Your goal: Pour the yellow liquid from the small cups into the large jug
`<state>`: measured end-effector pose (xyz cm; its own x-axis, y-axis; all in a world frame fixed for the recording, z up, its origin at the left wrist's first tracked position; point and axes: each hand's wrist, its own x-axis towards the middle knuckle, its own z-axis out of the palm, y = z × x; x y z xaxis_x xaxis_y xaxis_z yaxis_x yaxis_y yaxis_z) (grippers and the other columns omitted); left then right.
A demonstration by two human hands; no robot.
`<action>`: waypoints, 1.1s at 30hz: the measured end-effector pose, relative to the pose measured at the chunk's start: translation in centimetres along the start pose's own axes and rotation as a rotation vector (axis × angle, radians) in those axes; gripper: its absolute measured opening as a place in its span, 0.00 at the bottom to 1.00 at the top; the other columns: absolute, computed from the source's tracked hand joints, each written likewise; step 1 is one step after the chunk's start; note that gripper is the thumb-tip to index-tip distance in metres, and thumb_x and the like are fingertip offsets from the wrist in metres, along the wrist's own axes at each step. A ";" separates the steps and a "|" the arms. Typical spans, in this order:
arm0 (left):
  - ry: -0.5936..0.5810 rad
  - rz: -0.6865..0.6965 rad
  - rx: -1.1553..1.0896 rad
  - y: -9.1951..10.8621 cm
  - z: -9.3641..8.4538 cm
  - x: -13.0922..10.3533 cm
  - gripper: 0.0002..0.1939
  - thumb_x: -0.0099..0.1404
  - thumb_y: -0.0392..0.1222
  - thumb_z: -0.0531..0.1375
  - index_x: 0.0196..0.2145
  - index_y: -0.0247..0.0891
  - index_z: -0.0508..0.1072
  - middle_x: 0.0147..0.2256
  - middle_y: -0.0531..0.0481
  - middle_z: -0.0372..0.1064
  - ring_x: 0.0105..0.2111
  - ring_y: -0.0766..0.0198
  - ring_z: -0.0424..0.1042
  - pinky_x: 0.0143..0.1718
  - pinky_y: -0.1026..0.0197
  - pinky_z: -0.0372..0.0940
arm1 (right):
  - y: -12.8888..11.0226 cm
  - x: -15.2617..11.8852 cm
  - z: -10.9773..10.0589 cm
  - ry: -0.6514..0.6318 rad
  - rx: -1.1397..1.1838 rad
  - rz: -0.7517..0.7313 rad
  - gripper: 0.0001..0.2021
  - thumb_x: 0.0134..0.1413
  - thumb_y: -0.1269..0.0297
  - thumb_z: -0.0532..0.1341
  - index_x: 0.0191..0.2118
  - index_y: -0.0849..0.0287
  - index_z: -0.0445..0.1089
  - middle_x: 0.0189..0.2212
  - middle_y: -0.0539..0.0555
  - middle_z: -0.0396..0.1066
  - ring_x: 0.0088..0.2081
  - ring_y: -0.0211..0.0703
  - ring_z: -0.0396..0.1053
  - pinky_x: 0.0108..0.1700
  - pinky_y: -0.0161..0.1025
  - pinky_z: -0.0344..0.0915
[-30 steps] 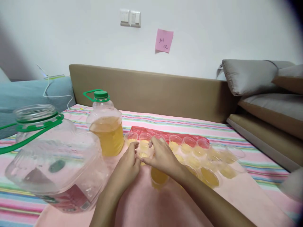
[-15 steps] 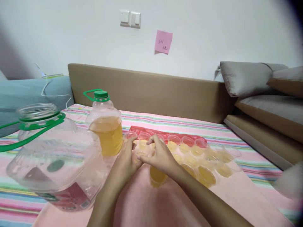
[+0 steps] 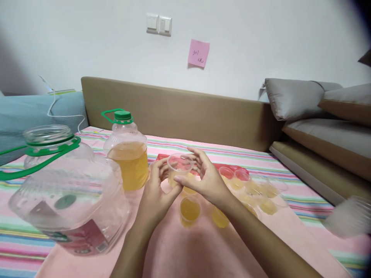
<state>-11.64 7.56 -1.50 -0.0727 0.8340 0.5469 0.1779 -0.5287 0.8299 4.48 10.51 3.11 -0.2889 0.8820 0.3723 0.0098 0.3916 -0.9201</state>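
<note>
In the head view, a thin, see-through plastic cup with a round rim (image 3: 178,168) sits between 2 bare hands, lifted and roughly upright. The left hand (image 3: 155,189) is partly open, its fingers curved against the cup's left wall and its thumb low at the front. The right hand (image 3: 209,178) is also partly open, its thumb pressed to the front wall and its fingers bent around the far right side. Both hands hold the cup; whether liquid is inside cannot be told, since yellow shows behind the clear wall.

Just below the held cup stands a clear plastic cup of amber liquid (image 3: 189,210), and more filled cups (image 3: 268,206) spread rightward on a smooth pink cloth (image 3: 185,255). Crinkled, glossy red plastic (image 3: 243,169) lies behind them. To the left are 2 moulded clear jugs: a green-capped jug (image 3: 131,164) partly filled with amber liquid, and nearer, a wide-mouthed jug with a green strap handle (image 3: 69,197). A blurred, ridged translucent object (image 3: 350,216) lies at the right edge on striped fabric (image 3: 321,218).
</note>
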 end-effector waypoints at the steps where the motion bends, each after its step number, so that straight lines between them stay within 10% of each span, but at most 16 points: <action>1: -0.012 -0.001 -0.006 0.2 0.2 0.0 0.29 0.68 0.46 0.66 0.62 0.46 0.60 0.63 0.40 0.66 0.63 0.52 0.69 0.63 0.47 0.67 | 0.0 -0.2 0.0 0.000 0.032 0.023 0.39 0.45 0.54 0.77 0.61 0.48 0.62 0.60 0.57 0.70 0.63 0.50 0.68 0.65 0.53 0.65; 8: -0.095 0.026 0.024 1.1 1.2 -0.5 0.25 0.69 0.46 0.66 0.61 0.47 0.64 0.60 0.45 0.70 0.61 0.53 0.71 0.65 0.47 0.65 | 0.5 -1.8 -0.9 0.065 0.227 0.073 0.27 0.50 0.54 0.75 0.55 0.50 0.70 0.60 0.57 0.74 0.64 0.51 0.69 0.67 0.52 0.65; 20: -0.120 -0.223 0.328 -0.6 -0.3 -0.6 0.17 0.76 0.53 0.52 0.53 0.42 0.71 0.57 0.39 0.73 0.55 0.48 0.75 0.58 0.43 0.68 | 2.2 -3.4 -8.6 0.315 0.091 0.082 0.30 0.51 0.48 0.74 0.59 0.47 0.71 0.60 0.56 0.71 0.65 0.56 0.67 0.68 0.55 0.60; 33: -0.287 -0.321 0.459 -2.1 0.2 -1.4 0.19 0.77 0.47 0.47 0.58 0.43 0.70 0.56 0.41 0.77 0.58 0.46 0.76 0.56 0.44 0.69 | 4.6 -2.7 -7.7 0.143 -0.112 0.021 0.30 0.52 0.51 0.74 0.58 0.50 0.67 0.60 0.58 0.70 0.64 0.54 0.67 0.67 0.54 0.62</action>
<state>-11.70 7.53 -4.08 0.0623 0.9827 0.1745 0.5988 -0.1766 0.7812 12.62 11.97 -1.17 -0.1488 0.9153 0.3743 0.1234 0.3927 -0.9114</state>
